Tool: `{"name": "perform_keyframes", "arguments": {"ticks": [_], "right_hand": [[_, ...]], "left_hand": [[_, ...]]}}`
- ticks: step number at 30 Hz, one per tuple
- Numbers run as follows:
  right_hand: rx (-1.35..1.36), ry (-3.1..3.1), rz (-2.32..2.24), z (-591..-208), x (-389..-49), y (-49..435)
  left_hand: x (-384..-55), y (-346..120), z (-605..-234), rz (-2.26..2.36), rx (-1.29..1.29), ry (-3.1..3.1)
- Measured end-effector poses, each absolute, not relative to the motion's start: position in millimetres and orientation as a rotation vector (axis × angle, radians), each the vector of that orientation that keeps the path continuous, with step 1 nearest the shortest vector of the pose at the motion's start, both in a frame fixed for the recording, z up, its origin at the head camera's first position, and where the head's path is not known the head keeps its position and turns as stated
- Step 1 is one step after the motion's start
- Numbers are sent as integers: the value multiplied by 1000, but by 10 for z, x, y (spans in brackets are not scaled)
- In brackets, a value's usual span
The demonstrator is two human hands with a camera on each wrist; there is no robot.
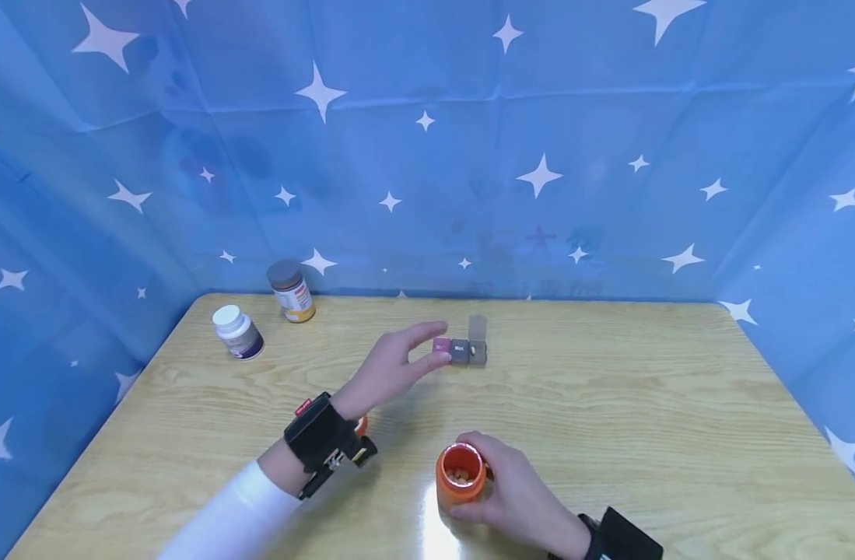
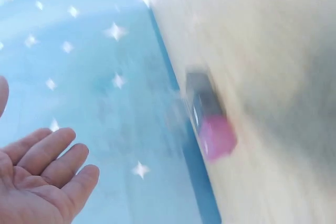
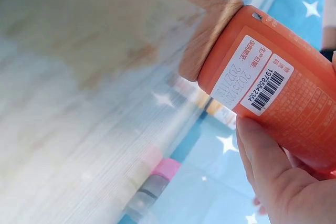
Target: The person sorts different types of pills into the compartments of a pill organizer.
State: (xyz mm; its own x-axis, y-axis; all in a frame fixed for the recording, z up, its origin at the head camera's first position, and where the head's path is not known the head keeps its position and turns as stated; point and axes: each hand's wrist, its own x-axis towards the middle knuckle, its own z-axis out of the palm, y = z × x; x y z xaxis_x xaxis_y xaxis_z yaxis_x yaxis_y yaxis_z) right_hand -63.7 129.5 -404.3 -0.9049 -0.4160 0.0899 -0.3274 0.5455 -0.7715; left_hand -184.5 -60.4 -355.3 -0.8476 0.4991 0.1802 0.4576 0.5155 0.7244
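Note:
A small pill organizer (image 1: 459,351) with a pink, a dark grey and a grey compartment lies mid-table. The grey compartment's clear lid (image 1: 478,327) stands up, and a pale pill sits inside. Close to the pink end (image 2: 218,138) is my left hand (image 1: 397,364), its fingers extended and apart, holding nothing. My right hand (image 1: 514,491) grips an orange pill bottle (image 3: 273,87) round its side. The uncapped bottle (image 1: 444,494) appears to stand on the table, with several pale pills at its bottom. Its printed label shows in the right wrist view.
A white-capped bottle (image 1: 238,333) and a dark-lidded jar (image 1: 292,292) stand at the table's back left. Beneath my left wrist, an orange and white object (image 1: 361,425) is mostly hidden. A blue star-patterned cloth (image 1: 427,194) hangs behind the wooden table (image 1: 644,404).

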Motion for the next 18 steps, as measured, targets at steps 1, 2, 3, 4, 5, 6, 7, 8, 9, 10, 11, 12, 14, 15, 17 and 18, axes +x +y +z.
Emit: {"name": "perform_keyframes", "arguments": {"ticks": [1,2,3,4,5,6,7,8,9,10,11,12,14,15,17,18], "right_hand": [[-659,2673,-1311,-4052,-634,1290],[-671,2676,-1320,-4060,-633,1286],[-679,2679,-1325,-4066,-631,1283],[-680,2682,-1326,-4067,-634,1282],[-683,2684,-1329,-4068,-636,1281],[-682,2684,-1330,-4067,-638,1280],[-683,2682,-1332,-4065,-639,1280],[-680,2679,-1330,-4063,-640,1279],[-679,2677,-1330,-4059,-642,1279],[-673,2675,-1329,-4055,-641,1279],[-668,2670,-1328,-4050,-642,1281],[-661,2666,-1326,-4044,-643,1283],[-643,2658,-1313,-4034,-643,1287],[-636,2658,-1307,-4029,-643,1288],[-621,2648,-1298,-4021,-642,1291],[-616,2646,-1294,-4019,-641,1290]], "left_hand": [[-1758,-642,-3544,1297,841,2650],[-1678,-681,-3540,1315,822,2622],[-1606,-726,-3547,1315,816,2614],[-1551,-775,-3559,1302,806,2616],[-1503,-832,-3573,1271,794,2627],[-1462,-892,-3590,1227,768,2640],[-1427,-956,-3606,1169,739,2660],[-1402,-1025,-3630,1100,707,2681],[-1381,-1096,-3660,1032,673,2705],[-1365,-1167,-3692,971,630,2721],[-1352,-1233,-3721,909,595,2740],[-1343,-1293,-3757,852,555,2760],[-1330,-1400,-3833,754,506,2801],[-1324,-1443,-3869,713,492,2819],[-1313,-1503,-3938,636,475,2844],[-1305,-1524,-3972,612,463,2846]]}}
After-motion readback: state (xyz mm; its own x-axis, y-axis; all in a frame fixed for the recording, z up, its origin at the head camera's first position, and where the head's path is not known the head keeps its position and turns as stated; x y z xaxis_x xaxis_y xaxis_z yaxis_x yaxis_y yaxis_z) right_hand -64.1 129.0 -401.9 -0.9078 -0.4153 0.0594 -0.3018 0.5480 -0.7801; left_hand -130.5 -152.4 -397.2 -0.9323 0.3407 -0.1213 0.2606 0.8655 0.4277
